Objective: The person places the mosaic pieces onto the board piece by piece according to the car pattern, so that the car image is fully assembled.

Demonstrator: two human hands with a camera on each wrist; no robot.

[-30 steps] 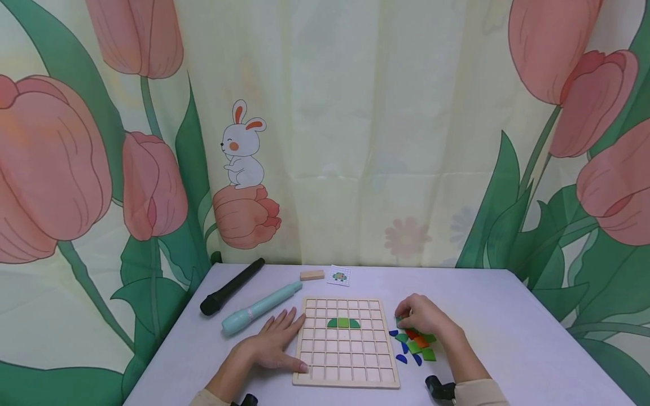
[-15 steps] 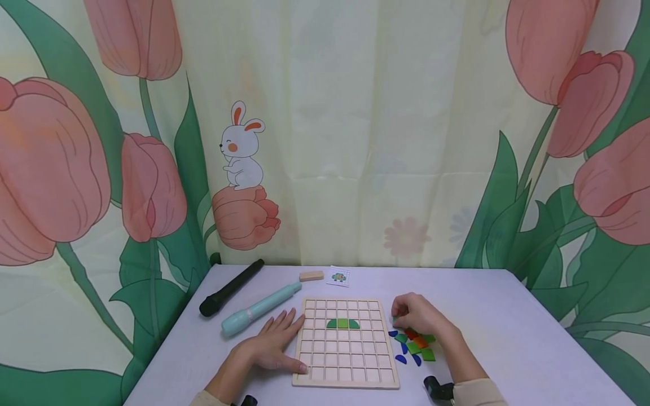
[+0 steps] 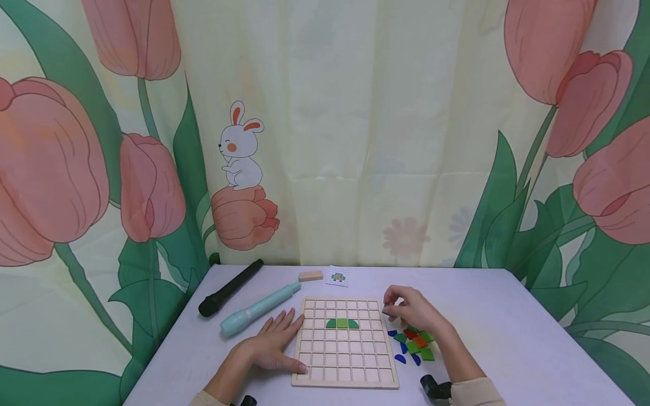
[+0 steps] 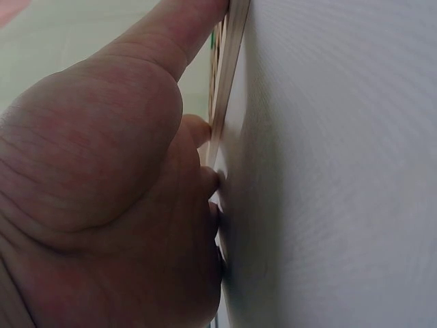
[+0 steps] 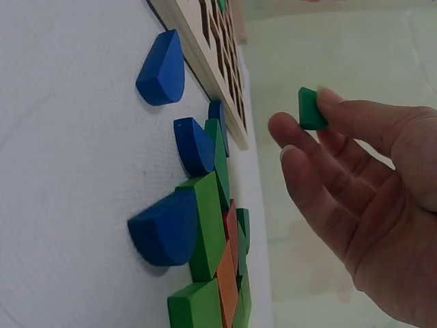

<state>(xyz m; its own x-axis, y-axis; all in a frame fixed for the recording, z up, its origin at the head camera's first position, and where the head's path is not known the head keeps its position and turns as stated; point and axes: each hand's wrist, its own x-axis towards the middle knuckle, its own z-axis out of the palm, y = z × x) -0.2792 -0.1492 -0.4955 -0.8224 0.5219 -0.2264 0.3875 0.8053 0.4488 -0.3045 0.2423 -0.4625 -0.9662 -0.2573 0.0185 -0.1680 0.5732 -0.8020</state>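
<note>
A wooden grid board (image 3: 345, 385) lies on the white table. In one of its rows, a light green square (image 3: 342, 323) sits between two dark green rounded pieces. My left hand (image 3: 269, 348) rests along the board's left edge, fingers spread and thumb on the near-left corner; the left wrist view shows the thumb against the wooden rim (image 4: 232, 55). Beside the far right edge of the board, my right hand (image 3: 412, 309) pinches a small dark green block (image 5: 312, 109) between thumb and forefinger, above the table. The other fingers of that hand are bent and hold nothing.
Right of the board lie loose blocks: blue rounded ones (image 5: 164, 229), light green (image 3: 427, 354), orange (image 3: 420, 341) and red. A black microphone-shaped object (image 3: 231, 288), a turquoise cylinder (image 3: 260, 309), a small wooden block (image 3: 311, 276) and a picture card (image 3: 337, 276) lie farther back.
My right hand has lifted away from the loose blocks and moved left toward the board with the dark green block pinched. The left hand stays on the board.
</note>
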